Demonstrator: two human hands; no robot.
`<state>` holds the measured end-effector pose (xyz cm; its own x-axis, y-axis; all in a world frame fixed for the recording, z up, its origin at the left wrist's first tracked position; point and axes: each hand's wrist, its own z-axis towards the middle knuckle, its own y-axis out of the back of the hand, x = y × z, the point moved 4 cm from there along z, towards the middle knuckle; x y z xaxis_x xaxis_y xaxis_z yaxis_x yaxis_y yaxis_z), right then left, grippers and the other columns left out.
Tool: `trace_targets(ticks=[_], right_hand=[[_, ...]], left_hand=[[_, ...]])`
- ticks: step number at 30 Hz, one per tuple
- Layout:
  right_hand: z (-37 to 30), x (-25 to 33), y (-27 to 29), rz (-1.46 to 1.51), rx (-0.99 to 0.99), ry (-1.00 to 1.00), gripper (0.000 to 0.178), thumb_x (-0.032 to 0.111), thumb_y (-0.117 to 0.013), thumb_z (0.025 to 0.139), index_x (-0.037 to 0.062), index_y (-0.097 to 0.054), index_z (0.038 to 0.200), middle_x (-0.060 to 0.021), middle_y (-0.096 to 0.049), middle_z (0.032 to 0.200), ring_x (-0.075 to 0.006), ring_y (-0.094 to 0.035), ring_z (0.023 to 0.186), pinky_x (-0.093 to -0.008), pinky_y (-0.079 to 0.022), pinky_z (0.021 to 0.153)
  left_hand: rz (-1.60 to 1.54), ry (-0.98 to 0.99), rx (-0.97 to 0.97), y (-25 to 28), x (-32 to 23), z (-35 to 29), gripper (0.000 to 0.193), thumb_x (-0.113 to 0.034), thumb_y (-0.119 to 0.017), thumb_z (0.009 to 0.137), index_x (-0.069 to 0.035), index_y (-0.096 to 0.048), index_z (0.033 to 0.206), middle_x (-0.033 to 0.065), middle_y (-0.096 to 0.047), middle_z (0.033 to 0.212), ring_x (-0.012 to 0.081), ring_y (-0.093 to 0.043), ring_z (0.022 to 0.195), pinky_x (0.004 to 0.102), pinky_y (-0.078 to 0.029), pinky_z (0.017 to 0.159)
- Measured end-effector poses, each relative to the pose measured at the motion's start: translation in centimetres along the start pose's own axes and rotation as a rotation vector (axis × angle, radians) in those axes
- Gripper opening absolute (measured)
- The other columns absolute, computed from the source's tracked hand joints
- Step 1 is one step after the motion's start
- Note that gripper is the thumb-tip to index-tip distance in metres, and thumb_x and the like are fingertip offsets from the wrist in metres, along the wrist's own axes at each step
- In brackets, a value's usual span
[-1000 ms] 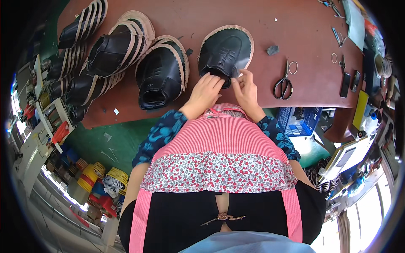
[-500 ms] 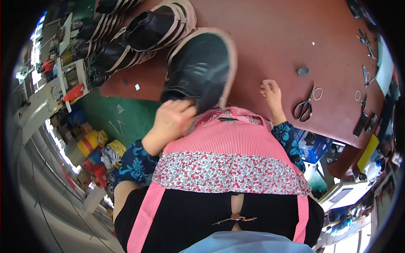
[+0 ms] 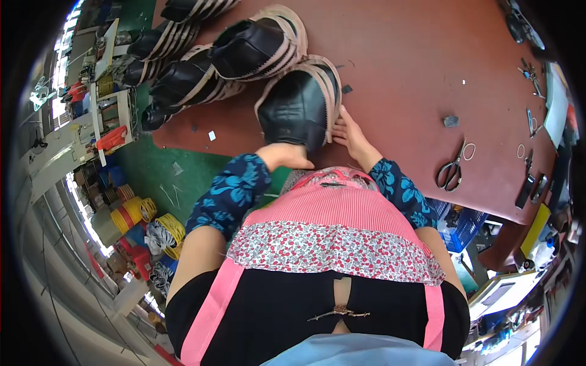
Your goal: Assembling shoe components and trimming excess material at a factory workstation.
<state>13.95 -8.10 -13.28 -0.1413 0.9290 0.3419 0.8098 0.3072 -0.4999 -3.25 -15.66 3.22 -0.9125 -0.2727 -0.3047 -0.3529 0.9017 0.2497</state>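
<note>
Table [image 3: 403,104]: reddish-brown
Left hand [image 3: 285,156]: at stacked black shoe uppers [image 3: 294,107], grip unclear
Right hand [image 3: 355,139]: loosely open, against their edge
Black-handled scissors [image 3: 448,175]: one

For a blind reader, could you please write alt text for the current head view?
Left hand at the near end, right hand at the right edge of black shoe uppers, stacked on a reddish table; scissors lie farther right.

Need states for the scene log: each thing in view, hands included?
Left hand: at the near end of the front uppers, fingers partly hidden
Right hand: fingers extended, at their right edge
Front black uppers: stacked, edges offset
Uppers behind: stacked, overlapping
Scissors: lying flat, blades apparently closed
Blue crate: partly hidden, contents unclear
</note>
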Motion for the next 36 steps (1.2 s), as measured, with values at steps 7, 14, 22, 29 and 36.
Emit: trace_targets(ticks=[7,14,22,29,36], right_hand=[[-8.2,1.2,-4.7,0.526,0.002,0.346,0.071,0.058,-0.044,0.123,0.0058,-0.050,0.171,-0.0131,-0.063,0.164,-0.0307,-0.063,0.146,-0.0475,-0.052,0.124],[-22.6,14.0,-12.5,0.229,0.237,1.128,0.065,0.048,-0.040,0.125,0.0024,-0.048,0.171,-0.0162,-0.063,0.164,-0.0336,-0.063,0.147,-0.0492,-0.052,0.126],[-8.4,23.5,-24.1,-0.110,0.110,0.699,0.059,0.055,-0.050,0.121,0.0068,-0.059,0.153,-0.0110,-0.073,0.138,-0.0249,-0.073,0.112,-0.0446,-0.062,0.095],[10.1,13.2,-12.6,0.206,-0.133,0.313,0.085,0.065,-0.051,0.118,0.0014,-0.041,0.173,-0.0189,-0.053,0.173,-0.0363,-0.053,0.155,-0.0566,-0.042,0.127],[16.4,16.9,-16.5,0.415,0.068,0.486,0.079,0.068,-0.048,0.117,0.0130,-0.052,0.173,-0.0061,-0.056,0.176,-0.0278,-0.046,0.163,-0.0474,-0.033,0.135]], left_hand=[[-0.062,-0.374,-0.133,3.9,-7.5,-6.1,0.052,-0.038,-0.065,0.101,0.011,-0.081,0.103,0.0357,-0.079,0.100,0.0525,-0.080,0.098,0.0558,-0.064,0.093],[0.169,-0.606,-0.376,15.4,-13.2,-24.1,0.029,-0.023,-0.072,0.096,0.004,-0.083,0.097,0.0267,-0.081,0.092,0.0421,-0.082,0.089,0.0536,-0.065,0.079],[-0.430,-0.146,-0.394,33.1,-0.9,-28.1,0.052,-0.043,-0.077,0.108,0.002,-0.082,0.133,0.0075,-0.085,0.121,0.0204,-0.079,0.107,0.0331,-0.061,0.097],[-0.821,-0.136,-0.379,36.1,11.5,-19.0,0.047,-0.039,-0.082,0.105,0.001,-0.085,0.130,0.0095,-0.086,0.125,0.0186,-0.079,0.108,0.0318,-0.059,0.102],[-0.780,-0.351,-0.203,32.7,11.4,-23.0,0.064,-0.009,-0.092,0.091,0.001,-0.072,0.150,0.0045,-0.080,0.135,0.0158,-0.072,0.123,0.0333,-0.054,0.114]])
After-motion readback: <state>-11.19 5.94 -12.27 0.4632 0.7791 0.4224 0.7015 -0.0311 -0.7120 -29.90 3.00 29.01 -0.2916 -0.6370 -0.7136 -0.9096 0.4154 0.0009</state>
